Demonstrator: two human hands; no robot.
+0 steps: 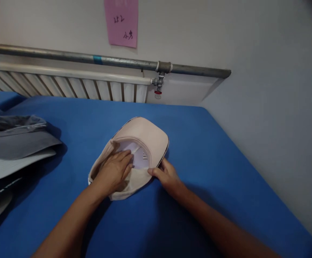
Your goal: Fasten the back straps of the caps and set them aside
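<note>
A pale pink cap (150,138) lies upside down on the blue table surface (199,143), its hollow facing up and its brim pointing to the back right. Inside the cap rests my left hand (114,170), palm down with its fingers stretched across the inner lining. My right hand (168,175) pinches the cap's right edge where brim and crown meet, thumb on top and the other fingers partly hidden underneath. Some small dark print shows on the lining.
Several stacked caps, a grey one (18,143) on top, lie at the left. Behind the table run a white radiator (115,91) and a metal pipe (64,55) with a red-handled valve (158,92). A pink paper (122,23) hangs on the wall.
</note>
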